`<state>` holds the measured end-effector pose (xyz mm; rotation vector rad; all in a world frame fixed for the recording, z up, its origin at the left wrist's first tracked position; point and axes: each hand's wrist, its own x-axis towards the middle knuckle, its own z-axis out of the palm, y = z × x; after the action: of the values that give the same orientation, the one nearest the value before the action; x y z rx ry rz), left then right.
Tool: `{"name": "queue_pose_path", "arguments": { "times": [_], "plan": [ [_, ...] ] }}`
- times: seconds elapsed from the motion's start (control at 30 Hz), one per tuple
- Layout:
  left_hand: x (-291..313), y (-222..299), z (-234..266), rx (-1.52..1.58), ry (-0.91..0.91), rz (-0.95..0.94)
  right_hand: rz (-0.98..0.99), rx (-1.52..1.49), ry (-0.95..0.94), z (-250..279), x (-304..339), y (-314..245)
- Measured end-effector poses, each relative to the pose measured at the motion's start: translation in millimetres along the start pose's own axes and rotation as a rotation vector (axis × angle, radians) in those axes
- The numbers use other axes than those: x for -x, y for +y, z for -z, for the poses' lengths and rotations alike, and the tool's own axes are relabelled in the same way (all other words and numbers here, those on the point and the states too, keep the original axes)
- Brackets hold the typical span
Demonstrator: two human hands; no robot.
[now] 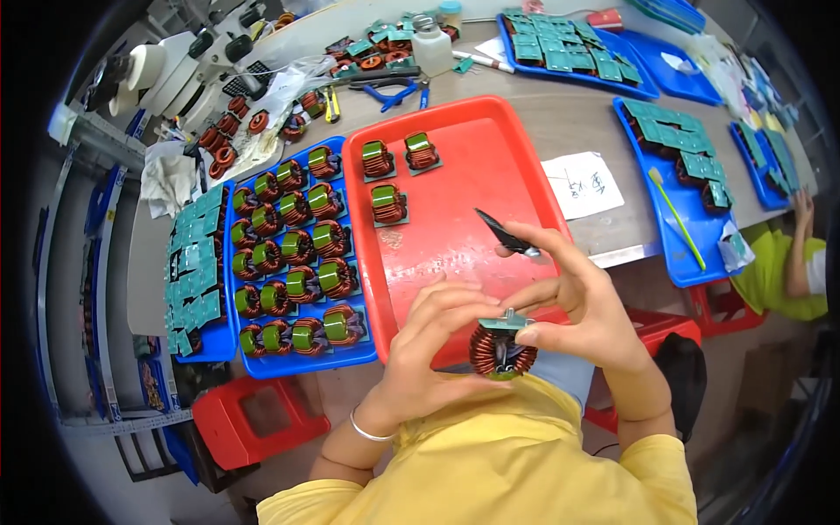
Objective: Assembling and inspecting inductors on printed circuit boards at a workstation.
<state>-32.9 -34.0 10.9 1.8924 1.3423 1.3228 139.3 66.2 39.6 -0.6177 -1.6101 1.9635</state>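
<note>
In front of my yellow shirt I hold a toroidal copper-wound coil (502, 352) with a small green circuit board (503, 323) on its top side. My left hand (429, 341) is closed on it from the left, thumb below and fingers behind. My right hand (582, 311) has its thumb against the board's right edge. Between the raised fingers of that hand sits a slim black pointed tool (500, 229) with a silvery end; its exact kind I cannot make out. Beneath and beyond my hands lies a red tray (437, 254) with 3 coils (377, 158) at its far left.
Left of it, a blue tray (302, 360) holds rows of coils beside another with green boards (194, 262). Pliers (385, 94), a bottle (431, 51) and loose coils are behind. At right are paper (582, 184), a blue tray with a yellow-green brush (678, 219), and another person's arm (799, 249).
</note>
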Motion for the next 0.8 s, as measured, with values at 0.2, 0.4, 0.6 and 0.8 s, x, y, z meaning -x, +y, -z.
{"name": "queue_pose_path", "arguments": {
  "times": [0.2,0.4,0.6,0.8],
  "plan": [
    [11.5,-2.1,-11.6,0.254,0.09,0.161,0.165,0.122,0.195,3.9,11.6,25.9],
    [14.8,0.5,-14.8,0.416,0.119,0.204,0.414,0.111,0.171,-5.4,35.7,47.9],
    [16.8,-0.3,-18.4,0.57,0.08,0.213,0.502,0.233,0.175,-14.4,42.8,54.0],
    [13.2,12.3,-24.2,0.63,0.123,0.28,0.585,0.209,0.222,-17.2,48.5,56.3]
  ]
}}
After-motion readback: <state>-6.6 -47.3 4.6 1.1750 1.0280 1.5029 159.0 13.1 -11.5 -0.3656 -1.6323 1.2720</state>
